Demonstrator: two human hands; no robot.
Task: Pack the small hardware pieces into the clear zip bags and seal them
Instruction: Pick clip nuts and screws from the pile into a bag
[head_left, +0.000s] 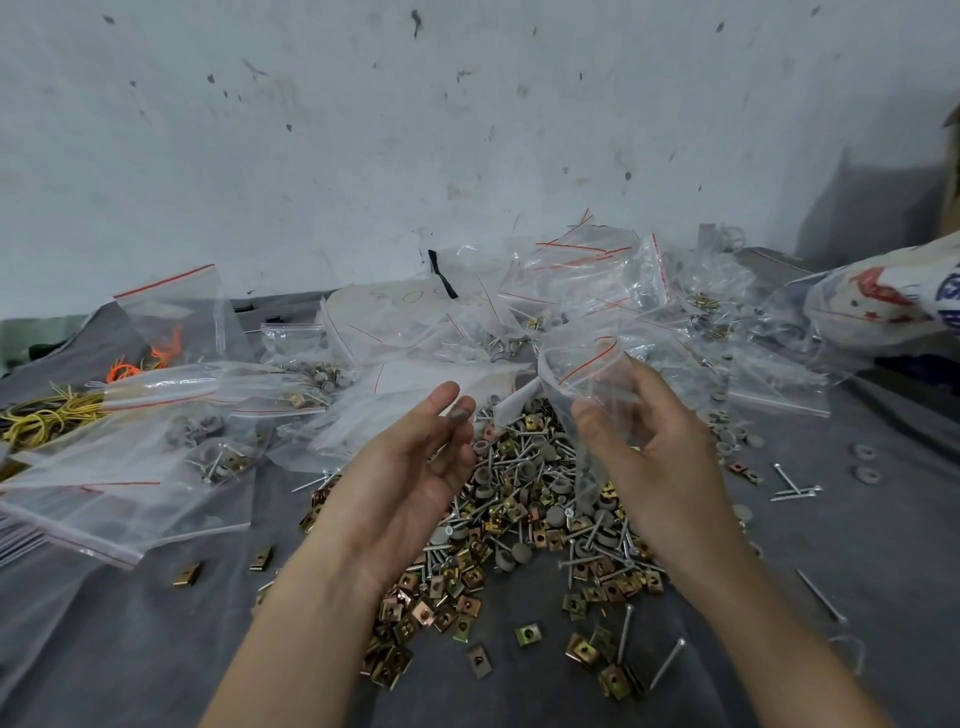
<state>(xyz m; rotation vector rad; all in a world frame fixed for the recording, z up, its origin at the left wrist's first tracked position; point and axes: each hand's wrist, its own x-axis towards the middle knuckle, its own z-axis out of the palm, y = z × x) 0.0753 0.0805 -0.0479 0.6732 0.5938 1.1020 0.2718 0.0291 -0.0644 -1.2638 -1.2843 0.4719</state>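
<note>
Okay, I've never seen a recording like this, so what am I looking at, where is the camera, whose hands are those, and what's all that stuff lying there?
There is no machine here. This is one picture from a camera worn on a person's head, looking forward and down, so the two bare arms reaching in from below are that person's own.

The left hand is palm up and pinches a small grey cap at its fingertips. The right hand holds a clear zip bag with a red line near its mouth.

Below them, on a grey cloth, lies a pile of hardware: brass-coloured square clips, screws and more grey caps. To the left and behind are other clear bags, some already holding pieces.
</note>
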